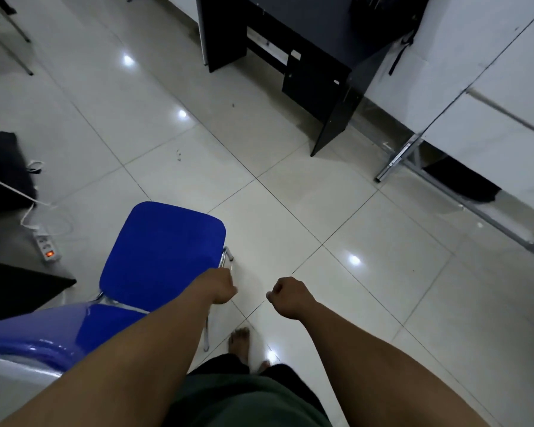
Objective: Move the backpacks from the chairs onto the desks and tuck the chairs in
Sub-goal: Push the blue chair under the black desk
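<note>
A blue chair (164,251) with chrome legs stands on the tiled floor at lower left, its seat bare and its glossy backrest (43,331) nearest me. My left hand (221,286) hovers just off the seat's right edge, fingers curled, holding nothing. My right hand (285,295) is a fist over the bare floor, apart from the chair. A dark desk (290,57) stands at the top. A black bag-like shape (379,13) lies on its right end with a strap (396,57) hanging down; most of it is cut off.
A white table (490,124) on metal legs runs along the right, with a black object (457,180) beneath it. A power strip (47,246) and white cable lie on the floor left of the chair, beside a dark cushion-like thing (3,167). Open tiles stretch between chair and desk.
</note>
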Tool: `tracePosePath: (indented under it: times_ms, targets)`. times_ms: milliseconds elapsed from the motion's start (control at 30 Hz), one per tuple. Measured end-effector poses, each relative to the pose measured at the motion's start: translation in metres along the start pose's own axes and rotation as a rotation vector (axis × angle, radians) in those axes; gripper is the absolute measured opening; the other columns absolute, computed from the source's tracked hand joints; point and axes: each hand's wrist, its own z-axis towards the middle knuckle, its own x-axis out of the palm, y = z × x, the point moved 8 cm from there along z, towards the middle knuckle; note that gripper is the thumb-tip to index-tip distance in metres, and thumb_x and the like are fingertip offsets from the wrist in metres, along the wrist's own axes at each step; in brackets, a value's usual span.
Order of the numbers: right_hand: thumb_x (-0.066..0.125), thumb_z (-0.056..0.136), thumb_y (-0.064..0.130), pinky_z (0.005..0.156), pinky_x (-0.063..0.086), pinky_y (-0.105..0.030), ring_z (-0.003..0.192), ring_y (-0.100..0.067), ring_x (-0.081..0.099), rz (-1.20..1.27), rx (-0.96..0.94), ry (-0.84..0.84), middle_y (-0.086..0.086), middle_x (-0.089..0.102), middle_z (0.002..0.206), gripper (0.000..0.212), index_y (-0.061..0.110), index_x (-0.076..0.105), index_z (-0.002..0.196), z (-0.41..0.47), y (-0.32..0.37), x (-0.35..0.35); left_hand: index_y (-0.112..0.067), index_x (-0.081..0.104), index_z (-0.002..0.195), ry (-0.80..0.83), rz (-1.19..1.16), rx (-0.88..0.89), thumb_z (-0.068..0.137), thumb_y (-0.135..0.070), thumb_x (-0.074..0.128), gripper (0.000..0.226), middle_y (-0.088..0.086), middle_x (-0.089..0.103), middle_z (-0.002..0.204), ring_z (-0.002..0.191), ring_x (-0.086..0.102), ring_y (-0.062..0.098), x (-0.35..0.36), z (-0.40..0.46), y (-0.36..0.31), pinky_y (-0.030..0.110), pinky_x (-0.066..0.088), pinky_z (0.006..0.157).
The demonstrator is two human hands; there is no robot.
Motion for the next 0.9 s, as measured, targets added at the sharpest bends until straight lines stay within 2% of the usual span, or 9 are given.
tracePosePath:
  times_ms: [100,167,333,667,800,900]
  targets:
    - [0.056,0.095,0.033,0.091,0.053,-0.038,0.108,-0.027,0.061,-0.025,0.029,-0.026,-0.011,0.069,0.111,0.033,0.003,0.066,0.105,-0.011,-0.014,0.009,-0.008,0.058,0.123,-0.011,-0.010,0.042,0.099,-0.034,0.048,0.037,0.007,0.060,0.120,0.112,0.059,0.023,0.014,-0.012,-0.008,0.033,0.048,0.093]
    - [0.055,0.096,0.032,0.090,0.053,-0.037,0.109,-0.028,0.061,-0.050,0.031,-0.028,-0.013,0.068,0.112,0.034,0.002,0.066,0.108,-0.023,-0.017,0.019,-0.009,0.059,0.121,-0.021,-0.032,0.067,0.099,-0.035,0.049,0.035,0.007,0.061,0.125,0.113,0.058,0.023,0.024,-0.024,-0.009,0.035,0.049,0.095]
    - [0.055,0.096,0.032,0.091,0.053,-0.038,0.109,-0.030,0.061,-0.075,0.005,-0.007,-0.014,0.067,0.114,0.035,0.001,0.065,0.110,-0.045,-0.007,0.046,-0.010,0.060,0.121,-0.058,-0.063,0.078,0.098,-0.034,0.050,0.035,0.008,0.063,0.121,0.107,0.061,0.023,0.038,-0.048,0.000,0.036,0.051,0.092]
    - [0.055,0.096,0.032,0.091,0.053,-0.038,0.107,-0.028,0.061,-0.060,-0.013,-0.001,-0.011,0.067,0.113,0.032,0.004,0.065,0.109,-0.080,0.039,0.112,-0.014,0.057,0.125,-0.042,-0.026,0.037,0.098,-0.035,0.051,0.036,0.005,0.060,0.125,0.108,0.058,0.022,0.061,-0.081,0.083,0.035,0.051,0.094]
    - [0.055,0.096,0.032,0.089,0.052,-0.035,0.108,-0.026,0.061,-0.032,0.039,-0.026,-0.011,0.066,0.116,0.033,0.005,0.064,0.113,-0.083,0.062,0.131,-0.014,0.060,0.117,-0.046,-0.025,0.076,0.096,-0.035,0.053,0.031,0.005,0.061,0.119,0.102,0.058,0.021,0.048,-0.085,0.120,0.033,0.051,0.089]
    - [0.055,0.096,0.032,0.087,0.051,-0.032,0.109,-0.027,0.061,0.020,0.072,-0.070,-0.011,0.067,0.117,0.035,0.004,0.064,0.114,-0.080,0.093,0.147,-0.016,0.059,0.119,-0.030,0.029,0.136,0.096,-0.037,0.054,0.031,0.004,0.059,0.120,0.102,0.055,0.021,0.032,-0.090,0.149,0.031,0.046,0.087]
